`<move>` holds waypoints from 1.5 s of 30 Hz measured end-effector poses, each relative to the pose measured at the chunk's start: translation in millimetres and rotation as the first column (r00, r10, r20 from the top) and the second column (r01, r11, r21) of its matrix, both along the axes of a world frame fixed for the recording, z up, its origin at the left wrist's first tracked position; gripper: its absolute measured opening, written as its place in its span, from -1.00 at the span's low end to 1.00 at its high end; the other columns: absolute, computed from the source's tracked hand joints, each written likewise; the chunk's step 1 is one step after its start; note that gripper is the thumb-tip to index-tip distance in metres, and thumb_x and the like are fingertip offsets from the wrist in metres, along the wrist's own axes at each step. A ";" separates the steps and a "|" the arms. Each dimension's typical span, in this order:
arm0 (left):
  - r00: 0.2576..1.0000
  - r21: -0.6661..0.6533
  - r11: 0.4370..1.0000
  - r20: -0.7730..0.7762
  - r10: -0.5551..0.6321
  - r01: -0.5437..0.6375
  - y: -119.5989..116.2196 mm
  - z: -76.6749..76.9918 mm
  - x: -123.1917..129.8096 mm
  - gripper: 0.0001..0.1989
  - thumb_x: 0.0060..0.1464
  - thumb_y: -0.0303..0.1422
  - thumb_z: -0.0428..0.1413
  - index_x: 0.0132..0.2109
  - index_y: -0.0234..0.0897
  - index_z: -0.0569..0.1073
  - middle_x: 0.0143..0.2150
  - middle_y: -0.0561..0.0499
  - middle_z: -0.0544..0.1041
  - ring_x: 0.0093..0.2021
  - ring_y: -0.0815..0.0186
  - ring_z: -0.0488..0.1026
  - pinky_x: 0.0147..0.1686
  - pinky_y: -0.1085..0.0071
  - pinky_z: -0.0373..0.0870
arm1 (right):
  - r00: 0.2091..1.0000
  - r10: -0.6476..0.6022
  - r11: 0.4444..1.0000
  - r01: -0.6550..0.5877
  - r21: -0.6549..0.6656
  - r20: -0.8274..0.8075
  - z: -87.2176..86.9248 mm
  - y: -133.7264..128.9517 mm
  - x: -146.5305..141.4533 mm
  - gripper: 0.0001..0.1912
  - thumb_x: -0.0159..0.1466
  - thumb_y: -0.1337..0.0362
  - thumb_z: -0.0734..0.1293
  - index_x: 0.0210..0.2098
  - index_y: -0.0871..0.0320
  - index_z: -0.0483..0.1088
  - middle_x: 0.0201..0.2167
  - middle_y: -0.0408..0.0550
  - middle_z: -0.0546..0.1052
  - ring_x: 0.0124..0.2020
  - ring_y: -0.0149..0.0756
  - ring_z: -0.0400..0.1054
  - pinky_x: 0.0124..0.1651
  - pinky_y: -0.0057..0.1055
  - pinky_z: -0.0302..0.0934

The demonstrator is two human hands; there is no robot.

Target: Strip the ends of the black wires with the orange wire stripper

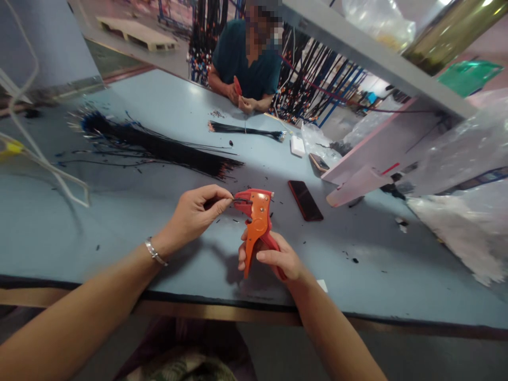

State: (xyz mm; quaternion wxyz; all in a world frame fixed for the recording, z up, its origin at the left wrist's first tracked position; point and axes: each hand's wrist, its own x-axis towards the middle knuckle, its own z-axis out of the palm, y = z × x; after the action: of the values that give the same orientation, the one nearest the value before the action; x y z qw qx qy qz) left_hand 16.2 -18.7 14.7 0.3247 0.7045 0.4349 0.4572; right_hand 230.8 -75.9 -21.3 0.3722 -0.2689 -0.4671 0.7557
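Observation:
My right hand (280,256) is closed around the handles of an orange and red wire stripper (260,211), held upright above the table. Its red jaws point left, toward my left hand (204,206). Between the thumb and fingertips of that hand is the end of a black wire (239,200), which reaches into the jaws. Most of the wire is hidden by my fingers. Beyond my hands lies a thick bundle of black wires (159,148), with reddish ends near the stripper and pale ends at the far left.
A red-edged phone (305,201) lies right of the stripper, near a rolled sheet (355,185). Across the table (130,233) sits a co-worker (248,63) holding a red tool. A smaller tied wire bundle (246,129) lies before them. A white cable (51,164) hangs at left.

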 end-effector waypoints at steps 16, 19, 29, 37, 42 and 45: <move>1.000 -0.023 1.000 -0.017 -0.003 0.002 0.0 -3.8 -0.7 -0.77 0.12 -0.24 0.10 -0.32 -0.32 0.52 -0.47 0.05 0.49 -0.45 0.39 0.33 -0.44 0.51 0.27 | 1.000 -0.011 1.000 0.011 0.011 0.024 0.6 -1.2 -1.5 -0.58 0.15 0.18 0.46 -0.09 0.26 0.33 -0.35 0.00 0.51 -0.39 -0.25 0.46 -0.37 -0.33 0.37; 1.000 -0.022 1.000 -0.018 0.005 -0.006 -0.5 -2.5 -0.5 -0.76 0.11 -0.22 0.10 -0.33 -0.32 0.52 -0.48 0.05 0.49 -0.45 0.38 0.34 -0.43 0.51 0.27 | 0.999 -0.028 0.999 0.028 0.019 0.036 1.1 -1.9 -2.4 -0.61 0.17 0.18 0.45 -0.12 0.25 0.33 -0.41 -0.04 0.50 -0.45 -0.28 0.44 -0.44 -0.37 0.35; 1.000 -0.021 1.000 -0.029 0.009 -0.009 -1.2 -2.3 -0.9 -0.76 0.13 -0.22 0.10 -0.33 -0.31 0.51 -0.46 0.04 0.49 -0.45 0.38 0.33 -0.45 0.52 0.26 | 0.997 -0.062 0.997 0.060 0.053 0.039 2.3 -3.5 -4.3 -0.65 0.18 0.20 0.44 -0.14 0.24 0.32 -0.43 -0.06 0.49 -0.49 -0.30 0.43 -0.47 -0.39 0.34; 0.999 -0.015 1.000 -0.031 -0.008 0.007 -0.8 -2.0 -1.1 -0.76 0.12 -0.23 0.09 -0.34 -0.33 0.50 -0.49 0.05 0.46 -0.46 0.40 0.31 -0.45 0.52 0.26 | 0.998 -0.035 0.998 0.031 0.058 0.061 1.8 -2.9 -3.9 -0.62 0.19 0.18 0.44 -0.12 0.26 0.32 -0.41 -0.04 0.49 -0.46 -0.30 0.44 -0.43 -0.39 0.33; 1.000 -0.034 0.999 -0.025 -0.014 0.013 -1.2 -0.5 -1.0 -0.75 0.11 -0.22 0.10 -0.33 -0.32 0.51 -0.48 0.04 0.48 -0.45 0.39 0.32 -0.44 0.51 0.27 | 0.997 -0.052 0.998 0.050 0.042 0.052 3.2 -3.5 -6.2 -0.64 0.17 0.18 0.45 -0.15 0.24 0.32 -0.44 -0.07 0.48 -0.50 -0.31 0.42 -0.47 -0.38 0.34; 1.000 -0.047 0.999 -0.014 0.000 0.000 -1.9 0.4 -0.7 -0.76 0.11 -0.22 0.10 -0.33 -0.32 0.51 -0.46 0.03 0.50 -0.45 0.38 0.34 -0.43 0.51 0.29 | 0.999 -0.038 0.999 0.037 0.037 0.033 3.0 -3.1 -5.7 -0.62 0.16 0.18 0.45 -0.13 0.25 0.33 -0.41 -0.04 0.49 -0.46 -0.28 0.44 -0.44 -0.35 0.36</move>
State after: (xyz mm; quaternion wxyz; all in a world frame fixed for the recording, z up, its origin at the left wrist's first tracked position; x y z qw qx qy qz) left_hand 15.5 -20.6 15.1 0.3381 0.6999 0.4477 0.4421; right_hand 225.1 -79.0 -18.3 0.3833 -0.2834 -0.4816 0.7354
